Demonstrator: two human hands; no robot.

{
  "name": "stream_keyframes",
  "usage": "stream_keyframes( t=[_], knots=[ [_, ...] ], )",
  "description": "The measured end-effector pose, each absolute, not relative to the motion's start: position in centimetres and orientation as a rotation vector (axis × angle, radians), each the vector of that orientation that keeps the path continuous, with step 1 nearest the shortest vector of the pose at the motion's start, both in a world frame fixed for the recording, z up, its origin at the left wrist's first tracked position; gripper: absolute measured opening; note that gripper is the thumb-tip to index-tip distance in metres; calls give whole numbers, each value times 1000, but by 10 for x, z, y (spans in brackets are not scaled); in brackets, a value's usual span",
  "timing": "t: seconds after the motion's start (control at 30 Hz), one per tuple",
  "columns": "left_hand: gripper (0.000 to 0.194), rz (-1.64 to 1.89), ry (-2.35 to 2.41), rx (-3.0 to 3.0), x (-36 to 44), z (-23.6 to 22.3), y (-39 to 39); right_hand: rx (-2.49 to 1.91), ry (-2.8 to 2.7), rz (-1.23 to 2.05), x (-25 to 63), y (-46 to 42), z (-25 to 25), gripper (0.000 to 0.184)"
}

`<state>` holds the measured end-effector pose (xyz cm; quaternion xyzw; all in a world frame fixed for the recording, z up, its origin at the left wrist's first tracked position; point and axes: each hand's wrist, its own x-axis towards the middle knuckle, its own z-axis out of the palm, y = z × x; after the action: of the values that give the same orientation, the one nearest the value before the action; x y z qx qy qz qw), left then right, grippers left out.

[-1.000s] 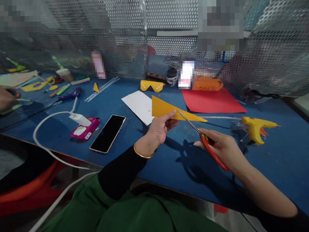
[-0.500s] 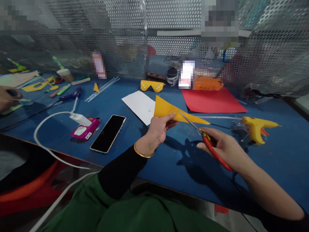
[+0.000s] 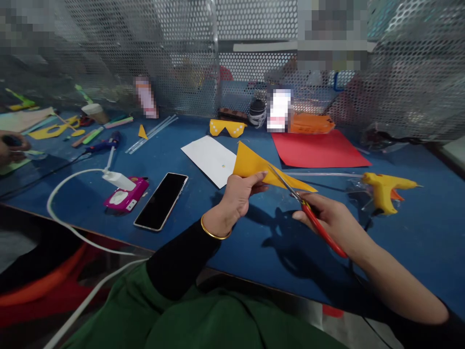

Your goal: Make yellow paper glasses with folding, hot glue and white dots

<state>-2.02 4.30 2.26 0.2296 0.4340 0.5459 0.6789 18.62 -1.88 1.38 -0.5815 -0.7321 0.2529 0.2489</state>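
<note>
My left hand (image 3: 238,196) pinches a pointed piece of yellow paper (image 3: 250,162) between thumb and fingers, holding it above the table. Red-handled scissors (image 3: 319,225) are gripped in my right hand (image 3: 332,218), their blades lying against the yellow paper close to my left thumb. Whether the blades are fully closed is hard to make out. Beyond my left hand lies a white sheet (image 3: 210,160). A yellow glasses-shaped cutout with white squares (image 3: 227,128) rests behind that sheet.
To the right lies a yellow glue gun (image 3: 387,189); red paper (image 3: 319,150) is farther back. On the left are a dark-screened phone (image 3: 162,201), a magenta power socket (image 3: 127,196) with a white cable, and clear glue sticks (image 3: 152,134). Another person's hand (image 3: 12,148) shows at the left edge.
The scissor blades have shifted slightly left and up along the yellow paper, and the paper's right tip has dipped a little. The whole view has moved slightly.
</note>
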Motion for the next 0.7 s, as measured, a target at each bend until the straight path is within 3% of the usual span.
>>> stream_keyframes(
  t=[0.57, 0.7],
  knots=[
    [11, 1182, 981, 543, -25, 22, 45, -1622, -2020, 595, 189, -20, 14, 57],
    [13, 1121, 1016, 584, -28, 23, 45, -1655, -2034, 639, 189, -19, 17, 69]
  ],
)
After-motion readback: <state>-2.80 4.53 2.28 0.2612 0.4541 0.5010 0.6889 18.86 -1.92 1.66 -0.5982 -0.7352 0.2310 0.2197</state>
